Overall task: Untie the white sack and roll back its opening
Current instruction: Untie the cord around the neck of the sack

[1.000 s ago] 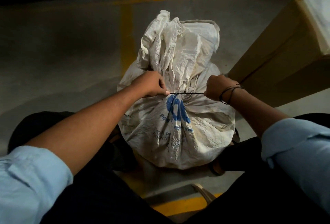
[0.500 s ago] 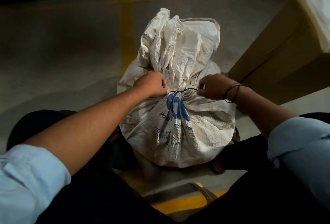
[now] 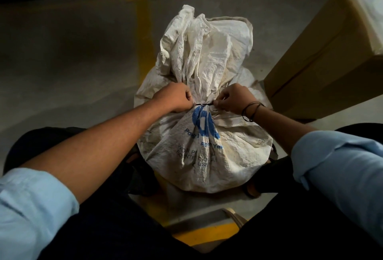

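The white woven sack [image 3: 204, 145] is standing on the concrete floor [image 3: 72, 63] between the person's knees, its neck cinched by a thin black tie [image 3: 204, 104] lying directly between the two sets of fingers. To loosen it well, both ends probably need easing out together (not yanking one side). The left hand [image 3: 178, 99] is fisting closed on one end; the right hand [image 3: 232, 100] is pinching the other.

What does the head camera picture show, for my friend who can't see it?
Two hands, the left hand and the right hand, pinch a thin black tie around the gathered neck of a white sack with blue print. The sack stands on a grey floor beside a cardboard box.
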A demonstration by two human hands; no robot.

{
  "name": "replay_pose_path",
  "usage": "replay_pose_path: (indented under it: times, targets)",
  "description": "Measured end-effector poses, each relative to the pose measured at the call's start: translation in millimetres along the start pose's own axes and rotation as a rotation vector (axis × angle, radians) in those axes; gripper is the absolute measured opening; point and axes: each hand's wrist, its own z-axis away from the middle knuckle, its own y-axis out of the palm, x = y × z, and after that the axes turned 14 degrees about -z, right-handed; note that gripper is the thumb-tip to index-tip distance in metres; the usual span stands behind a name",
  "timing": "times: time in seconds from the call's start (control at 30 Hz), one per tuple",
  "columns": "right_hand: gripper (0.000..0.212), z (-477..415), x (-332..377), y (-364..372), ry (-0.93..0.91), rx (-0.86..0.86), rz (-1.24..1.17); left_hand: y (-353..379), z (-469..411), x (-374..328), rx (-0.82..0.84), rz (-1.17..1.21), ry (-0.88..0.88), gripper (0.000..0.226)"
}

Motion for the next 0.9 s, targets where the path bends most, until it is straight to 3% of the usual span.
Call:
replay_pose_path:
  times: [0.07,0.2,0.3,0.5,0.63,0.73,0.9]
  targets:
    - [0.024,-2,-3,6,0.051,-0.010,0.017,1,-1,0,-0.006,0.010,0.003,0.007]
    - [0.032,-5,-6,14,0.093,-0.013,0.050,4,-1,2,-0.009,0.048,-0.019,0.026]
    - [0.027,-5,-3,18,0.065,-0.013,0.046,7,-2,-1,-0.020,0.043,-0.048,0.044]
    - [0.011,0,-1,17,0.015,-0.004,-0.089,-1,0,-14,0.005,-0.054,-0.128,0.059]
    - [0.007,2,-7,12,0.020,0.017,-0.213,-3,-7,-18,0.070,-0.080,-0.147,0.058]
    - [0.007,2,-7,15,0.000,-0.007,-0.220,-2,-13,-19,0.093,-0.064,-0.155,0.065]
    - [0.003,-1,-5,18,-0.005,-0.016,-0.219,-3,-15,-21,0.109,-0.122,-0.137,0.057]
